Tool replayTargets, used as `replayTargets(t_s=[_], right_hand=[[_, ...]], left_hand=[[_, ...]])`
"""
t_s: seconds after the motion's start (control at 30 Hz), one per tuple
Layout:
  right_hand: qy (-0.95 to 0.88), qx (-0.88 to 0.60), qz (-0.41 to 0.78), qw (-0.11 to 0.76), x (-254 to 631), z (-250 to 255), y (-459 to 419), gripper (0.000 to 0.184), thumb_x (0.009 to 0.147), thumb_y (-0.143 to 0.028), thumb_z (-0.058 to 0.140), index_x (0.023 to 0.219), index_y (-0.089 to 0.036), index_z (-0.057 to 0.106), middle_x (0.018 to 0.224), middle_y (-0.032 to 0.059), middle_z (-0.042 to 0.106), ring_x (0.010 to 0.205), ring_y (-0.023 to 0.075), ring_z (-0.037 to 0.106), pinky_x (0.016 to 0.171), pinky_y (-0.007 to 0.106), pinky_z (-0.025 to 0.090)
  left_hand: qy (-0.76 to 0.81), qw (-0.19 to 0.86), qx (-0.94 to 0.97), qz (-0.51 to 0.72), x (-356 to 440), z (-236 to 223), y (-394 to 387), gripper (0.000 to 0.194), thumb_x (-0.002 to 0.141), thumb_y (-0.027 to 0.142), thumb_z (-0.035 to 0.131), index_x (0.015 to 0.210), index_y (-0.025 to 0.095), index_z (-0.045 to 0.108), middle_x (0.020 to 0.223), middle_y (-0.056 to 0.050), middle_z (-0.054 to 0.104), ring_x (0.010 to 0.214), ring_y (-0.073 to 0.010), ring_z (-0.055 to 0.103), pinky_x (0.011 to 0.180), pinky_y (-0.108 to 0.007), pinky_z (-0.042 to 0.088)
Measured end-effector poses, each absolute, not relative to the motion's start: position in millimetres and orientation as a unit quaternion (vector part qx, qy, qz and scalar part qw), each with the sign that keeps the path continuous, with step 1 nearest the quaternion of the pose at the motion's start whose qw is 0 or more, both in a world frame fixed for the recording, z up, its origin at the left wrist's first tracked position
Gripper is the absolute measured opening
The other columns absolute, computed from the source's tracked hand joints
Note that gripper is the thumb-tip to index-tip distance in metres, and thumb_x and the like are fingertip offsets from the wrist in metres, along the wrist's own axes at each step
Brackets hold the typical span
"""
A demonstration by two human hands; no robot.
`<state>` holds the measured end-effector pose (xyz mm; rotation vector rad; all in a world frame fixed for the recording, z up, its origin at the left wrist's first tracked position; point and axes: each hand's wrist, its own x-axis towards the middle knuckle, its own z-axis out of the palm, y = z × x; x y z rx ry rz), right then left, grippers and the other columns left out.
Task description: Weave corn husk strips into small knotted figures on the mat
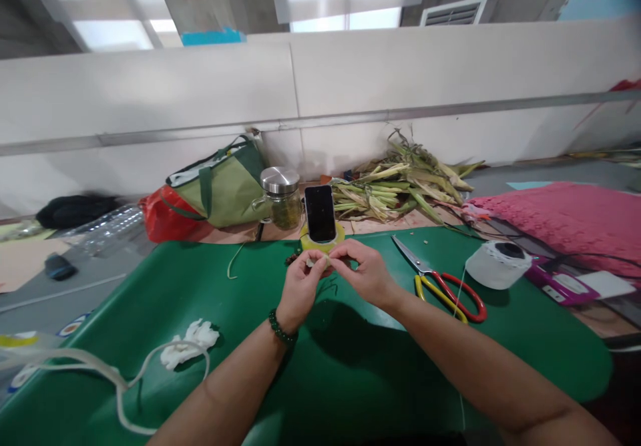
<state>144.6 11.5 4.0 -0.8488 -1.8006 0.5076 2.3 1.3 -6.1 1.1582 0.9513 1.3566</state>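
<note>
Both hands meet above the middle of the green mat (240,366), just in front of a phone (319,212) propped upright on a yellow tape roll (340,236). My left hand (302,282) pinches a small pale greenish piece (325,260), perhaps a strip of plant leaf. From the other side, my right hand (364,274) has thumb and forefinger closed on the same piece. Its far side and exact shape are hidden by the fingers. A dark beaded bracelet (282,329) circles my left wrist. Something small, dark brown (292,258) lies beside the left fingers.
Scissors (431,276) with red and yellow handles lie right of my hands, near a spool of white thread (495,264). Crumpled tissue (190,344) and a pale cable (120,386) are at left. Behind stand a glass jar (281,205), a green bag (233,189) and piled husks (400,182).
</note>
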Motion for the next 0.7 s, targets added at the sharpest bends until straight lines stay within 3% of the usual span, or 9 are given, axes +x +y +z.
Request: replayTargets(t_s=[0.23, 0.5, 0.7], right_hand=[[-0.751, -0.351, 0.215, 0.517, 145.9, 6.5, 12.1, 0.011, 0.078, -0.014, 0.059, 0.07, -0.019, 0.063, 0.074, 0.0032, 0.067, 0.071, 0.0153, 0.063, 0.066, 0.027, 0.049], [-0.764, -0.326, 0.193, 0.523, 146.8, 6.4, 11.7, 0.013, 0.08, -0.013, 0.058, 0.071, -0.019, 0.064, 0.077, 0.0037, 0.068, 0.075, 0.0151, 0.064, 0.07, 0.027, 0.05], [-0.766, -0.335, 0.185, 0.516, 147.6, 6.5, 12.1, 0.014, 0.079, -0.012, 0.057, 0.069, -0.019, 0.063, 0.072, 0.0027, 0.066, 0.07, 0.0141, 0.062, 0.066, 0.026, 0.048]], left_hand=[[0.382, 0.522, 0.481, 0.592, 5.7, -3.1, -2.6, 0.03, 0.067, 0.041, 0.075, 0.069, 0.016, 0.06, 0.072, 0.0, 0.059, 0.073, -0.0122, 0.058, 0.076, -0.028, 0.053], [0.349, 0.61, 0.397, 0.59, 7.0, -5.3, -2.2, 0.033, 0.063, 0.042, 0.078, 0.073, 0.015, 0.062, 0.077, -0.002, 0.062, 0.074, -0.0131, 0.06, 0.072, -0.026, 0.052], [0.376, 0.54, 0.473, 0.586, 4.6, -6.4, -1.8, 0.028, 0.067, 0.039, 0.076, 0.072, 0.016, 0.061, 0.072, 0.0, 0.061, 0.071, -0.0123, 0.059, 0.074, -0.026, 0.052]])
